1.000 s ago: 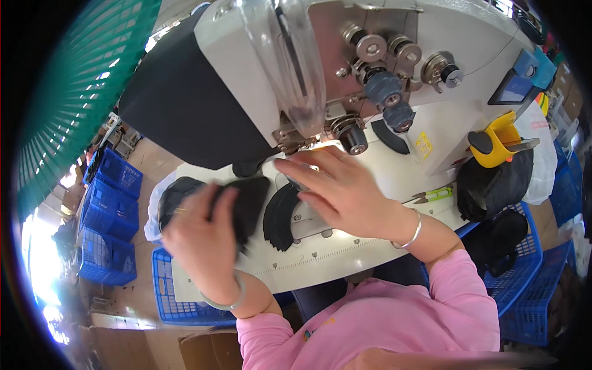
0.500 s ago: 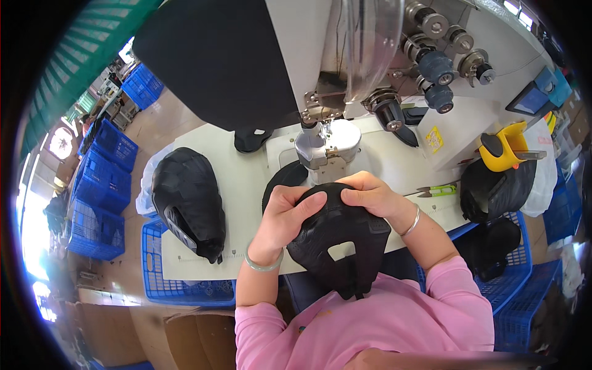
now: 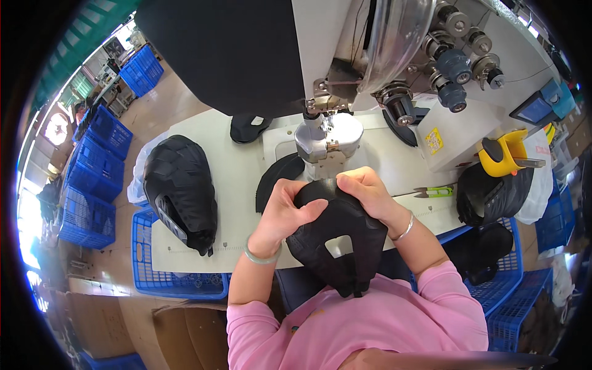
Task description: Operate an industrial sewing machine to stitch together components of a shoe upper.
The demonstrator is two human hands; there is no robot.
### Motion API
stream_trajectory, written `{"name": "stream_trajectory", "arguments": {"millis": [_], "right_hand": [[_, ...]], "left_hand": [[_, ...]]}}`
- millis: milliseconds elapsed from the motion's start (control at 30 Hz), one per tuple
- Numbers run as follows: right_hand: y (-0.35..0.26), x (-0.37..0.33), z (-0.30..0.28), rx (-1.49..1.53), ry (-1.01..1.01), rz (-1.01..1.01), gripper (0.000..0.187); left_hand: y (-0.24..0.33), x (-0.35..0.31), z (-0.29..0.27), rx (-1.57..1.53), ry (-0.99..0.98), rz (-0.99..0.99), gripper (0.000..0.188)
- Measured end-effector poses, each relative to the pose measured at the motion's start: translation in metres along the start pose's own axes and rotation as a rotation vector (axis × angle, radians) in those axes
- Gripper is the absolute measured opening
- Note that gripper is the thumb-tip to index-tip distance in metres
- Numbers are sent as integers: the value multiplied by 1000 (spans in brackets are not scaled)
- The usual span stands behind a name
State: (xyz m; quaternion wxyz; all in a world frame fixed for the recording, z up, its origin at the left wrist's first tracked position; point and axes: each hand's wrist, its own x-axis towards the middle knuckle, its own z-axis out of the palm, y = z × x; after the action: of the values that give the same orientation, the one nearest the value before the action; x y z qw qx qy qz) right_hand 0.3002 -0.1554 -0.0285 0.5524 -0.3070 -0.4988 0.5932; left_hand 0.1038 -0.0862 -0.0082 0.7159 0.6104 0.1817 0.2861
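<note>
My left hand (image 3: 285, 213) and my right hand (image 3: 373, 194) hold a black shoe upper (image 3: 322, 225) by its toe end, one at each side. Both thumbs lie on top and the other fingers curl out of sight over the far edge. The upper's split end hangs toward my pink shirt, with a gap in its middle. Just beyond stands the metal post of a sewing machine (image 3: 333, 145), under the needle area. Beside my left hand a black curved piece (image 3: 279, 179) lies on the white table (image 3: 240, 172).
More black uppers lie in a pile (image 3: 182, 191) at the left and a bundle (image 3: 490, 194) at the right. Green-handled thread snips (image 3: 435, 192) rest near a yellow holder (image 3: 507, 154). Blue baskets (image 3: 142, 253) flank the table. The machine head (image 3: 228, 55) overhangs it.
My right thumb has shifted a little along the toe edge and the upper has turned slightly in my hands. The view has moved a bit too. Both hands keep their hold.
</note>
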Motion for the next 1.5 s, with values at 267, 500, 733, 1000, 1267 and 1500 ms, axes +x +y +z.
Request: {"name": "stream_trajectory", "arguments": {"millis": [267, 500, 733, 1000, 1267, 1500], "right_hand": [[12, 5, -7, 52, 1, -49, 29], [16, 5, -5, 40, 59, -5, 28], [24, 4, -4, 44, 120, 12, 27], [20, 1, 12, 85, 53, 144, 28], [20, -16, 42, -41, -593, 234, 70], [18, -28, 40, -340, -462, 182, 41]], "left_hand": [[-8, -1, -3, -109, 5, -65, 16], [-11, -3, -6, 5, 30, -45, 13], [-12, -3, -8, 259, 33, 18, 11], [-1, -45, -20, 197, 262, -153, 22], [40, -128, -177, 1223, 1104, 91, 29], [41, -93, -266, 1368, 1146, 601, 32]]}}
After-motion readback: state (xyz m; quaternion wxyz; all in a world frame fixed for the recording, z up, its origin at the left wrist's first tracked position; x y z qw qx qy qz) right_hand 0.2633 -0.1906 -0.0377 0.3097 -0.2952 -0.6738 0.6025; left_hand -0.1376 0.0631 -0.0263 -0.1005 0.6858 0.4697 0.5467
